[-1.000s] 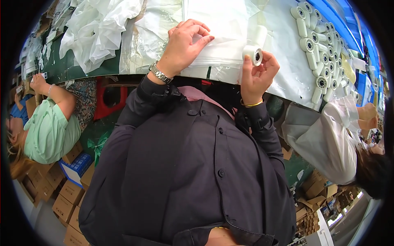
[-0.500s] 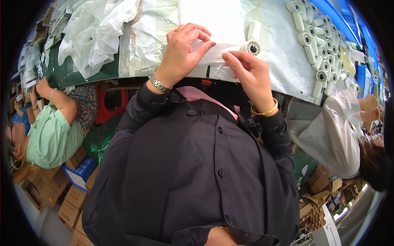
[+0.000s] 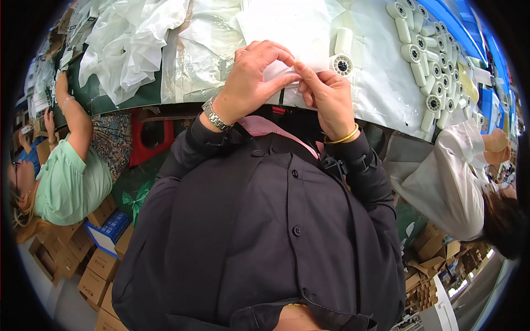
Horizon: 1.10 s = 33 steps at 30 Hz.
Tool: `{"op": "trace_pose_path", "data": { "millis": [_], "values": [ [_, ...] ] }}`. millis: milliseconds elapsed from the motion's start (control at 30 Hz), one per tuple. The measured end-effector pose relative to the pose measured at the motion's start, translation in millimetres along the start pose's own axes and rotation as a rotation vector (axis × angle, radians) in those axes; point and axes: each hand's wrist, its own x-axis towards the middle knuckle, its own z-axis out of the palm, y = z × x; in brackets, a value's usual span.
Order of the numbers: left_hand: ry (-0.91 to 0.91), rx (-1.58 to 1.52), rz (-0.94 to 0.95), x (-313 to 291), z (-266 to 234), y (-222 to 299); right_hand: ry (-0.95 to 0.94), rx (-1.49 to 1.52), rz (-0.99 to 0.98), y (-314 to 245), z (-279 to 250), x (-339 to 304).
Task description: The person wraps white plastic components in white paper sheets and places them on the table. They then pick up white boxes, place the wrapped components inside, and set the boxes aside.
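Observation:
Close together at the near edge of the table, both my hands work at a thin white plastic bag (image 3: 284,27) lying on the tabletop. My left hand (image 3: 251,77), a metal watch on its wrist, is closed, its thumb and fingers around the bag's near edge. With thumb and forefinger pinched, my right hand (image 3: 327,99) holds the same edge; a yellow bangle circles that wrist. Just beyond my right hand stands a white cylinder with a black spoked end (image 3: 342,65). Another white cylinder (image 3: 343,40) lies behind it.
Several similar white cylinders (image 3: 411,53) are grouped on the right, beside blue bins (image 3: 461,27). A heap of crumpled white bags (image 3: 130,49) covers the left. Co-workers sit on both sides, one in a green top (image 3: 74,185), one in white sleeves (image 3: 450,182). Cardboard boxes (image 3: 99,270) are stacked behind.
My right hand has moved left and my hands have come together at the bag's edge. The bag has shifted and its near part is lifted. The co-worker's arm at left reaches farther up.

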Motion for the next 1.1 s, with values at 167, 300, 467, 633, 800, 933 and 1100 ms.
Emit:
{"op": "trace_pose_path", "data": {
  "millis": [167,300,467,633,800,933,1100],
  "values": [
    [0.002,-0.084,-0.042,1.1,-2.5,-7.7,0.027,-0.122,-0.046,1.5,-5.5,1.7],
    [0.264,-0.124,-0.177,4.1,-11.3,0.9,0.005,-0.310,-0.122,7.4,-9.3,2.5],
    [0.143,0.447,0.411,15.4,-19.4,17.5,0.086,-0.552,-0.164,11.1,-15.0,2.3],
    [0.022,0.627,0.600,9.6,-2.3,27.6,0.029,-0.475,-0.205,19.1,-27.3,5.3],
    [0.017,0.626,0.584,4.4,5.2,27.1,0.041,-0.362,-0.203,15.2,-17.1,2.0],
    [0.071,0.600,0.584,6.5,3.8,29.0,0.029,-0.382,-0.228,17.0,-19.0,3.4],
    [0.074,0.602,0.562,5.8,3.6,29.8,-0.012,-0.540,-0.251,15.6,-23.9,2.2]
  ]
}}
